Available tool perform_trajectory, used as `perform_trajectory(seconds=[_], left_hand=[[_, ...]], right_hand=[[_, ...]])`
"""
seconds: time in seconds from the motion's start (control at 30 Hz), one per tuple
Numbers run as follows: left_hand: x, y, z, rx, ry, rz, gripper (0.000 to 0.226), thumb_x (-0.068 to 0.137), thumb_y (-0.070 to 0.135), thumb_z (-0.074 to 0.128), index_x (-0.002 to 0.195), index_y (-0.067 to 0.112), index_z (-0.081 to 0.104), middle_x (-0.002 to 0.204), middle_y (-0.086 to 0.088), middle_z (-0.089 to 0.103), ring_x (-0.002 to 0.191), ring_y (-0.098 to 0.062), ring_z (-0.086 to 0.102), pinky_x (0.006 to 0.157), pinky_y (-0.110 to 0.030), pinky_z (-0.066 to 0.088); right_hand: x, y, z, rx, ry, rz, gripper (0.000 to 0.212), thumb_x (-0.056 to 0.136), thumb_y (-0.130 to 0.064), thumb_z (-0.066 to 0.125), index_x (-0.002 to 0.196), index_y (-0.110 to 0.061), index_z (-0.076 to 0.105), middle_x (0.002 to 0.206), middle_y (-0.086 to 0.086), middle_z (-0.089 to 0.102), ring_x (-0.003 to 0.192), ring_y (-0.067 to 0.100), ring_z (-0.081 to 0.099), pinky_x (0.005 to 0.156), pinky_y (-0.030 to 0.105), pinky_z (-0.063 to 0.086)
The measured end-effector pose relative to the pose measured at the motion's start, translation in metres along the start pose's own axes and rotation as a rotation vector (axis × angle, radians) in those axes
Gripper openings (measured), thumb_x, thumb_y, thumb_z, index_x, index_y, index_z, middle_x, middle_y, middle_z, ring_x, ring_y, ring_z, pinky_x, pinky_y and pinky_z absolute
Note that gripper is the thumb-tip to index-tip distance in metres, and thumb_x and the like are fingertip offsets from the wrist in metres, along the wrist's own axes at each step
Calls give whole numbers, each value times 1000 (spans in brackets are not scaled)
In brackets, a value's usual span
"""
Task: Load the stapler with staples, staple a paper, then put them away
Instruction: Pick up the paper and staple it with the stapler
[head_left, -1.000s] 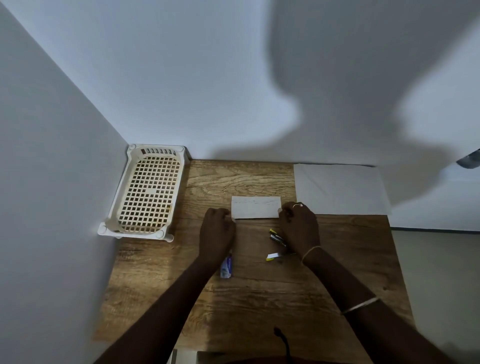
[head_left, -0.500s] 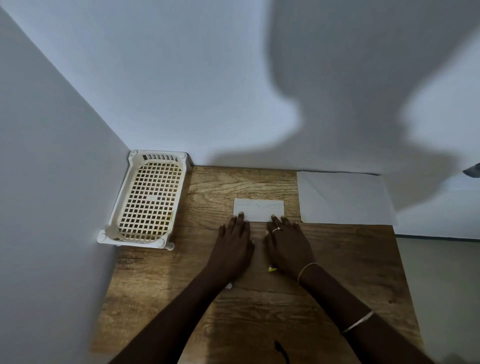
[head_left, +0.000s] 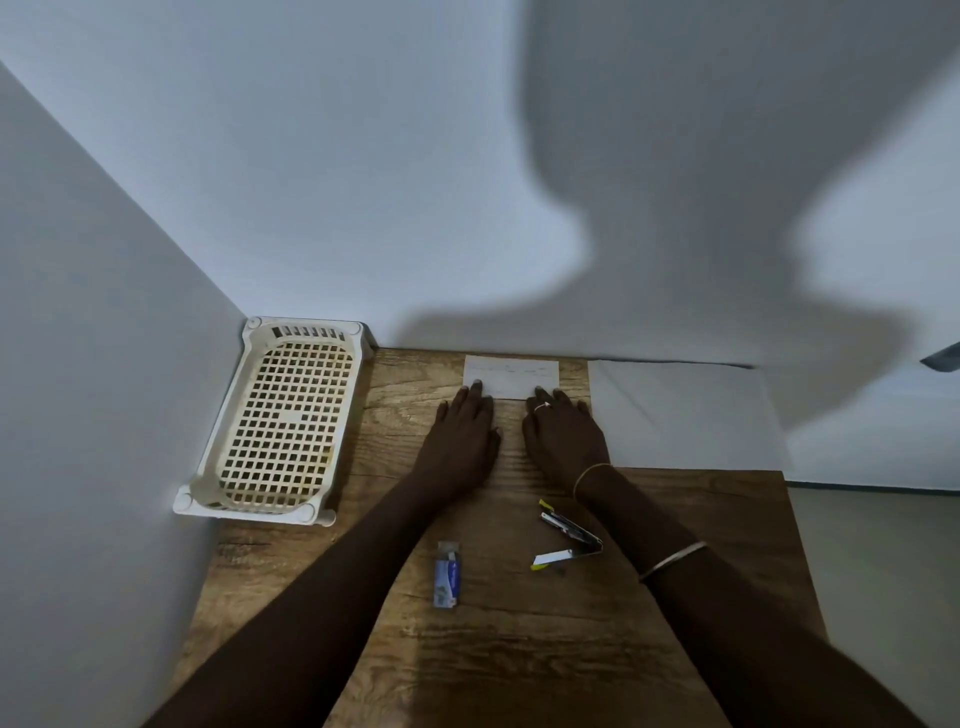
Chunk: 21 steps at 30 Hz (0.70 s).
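A small folded white paper lies at the far edge of the wooden table, against the wall. My left hand and my right hand lie flat, palms down, fingers apart, with the fingertips on the paper's near edge. Behind my hands, a small stapler with yellow tips lies swung open in a V, close to my right forearm. A blue and white staple box lies beside my left forearm. Neither hand holds anything.
A cream plastic basket with a grid floor stands at the table's far left, against the side wall. A larger white sheet lies at the far right. Walls close off the back and left.
Both hands opened flat and slid the small paper away from me to the table's far edge. The stapler and staple box now show behind my hands.
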<state>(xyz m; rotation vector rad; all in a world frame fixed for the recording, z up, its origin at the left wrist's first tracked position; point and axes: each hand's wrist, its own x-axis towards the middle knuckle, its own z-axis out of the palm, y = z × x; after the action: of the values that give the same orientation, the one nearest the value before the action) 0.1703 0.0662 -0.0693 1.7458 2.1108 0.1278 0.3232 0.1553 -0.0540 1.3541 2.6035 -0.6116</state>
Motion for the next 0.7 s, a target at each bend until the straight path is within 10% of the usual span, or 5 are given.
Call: perform_trajectory(seconds=[0.7], left_hand=[[-24,0,-21,-201,139,12,67,105,17,50,162,10,17,173,-12,6,158,-31,15,124,-48,29]], right_hand=[[-22,-10,-12,109,215,-51,47,105,-30,41,147,-12,48,156,8,45,147,24,36,122,43,26]])
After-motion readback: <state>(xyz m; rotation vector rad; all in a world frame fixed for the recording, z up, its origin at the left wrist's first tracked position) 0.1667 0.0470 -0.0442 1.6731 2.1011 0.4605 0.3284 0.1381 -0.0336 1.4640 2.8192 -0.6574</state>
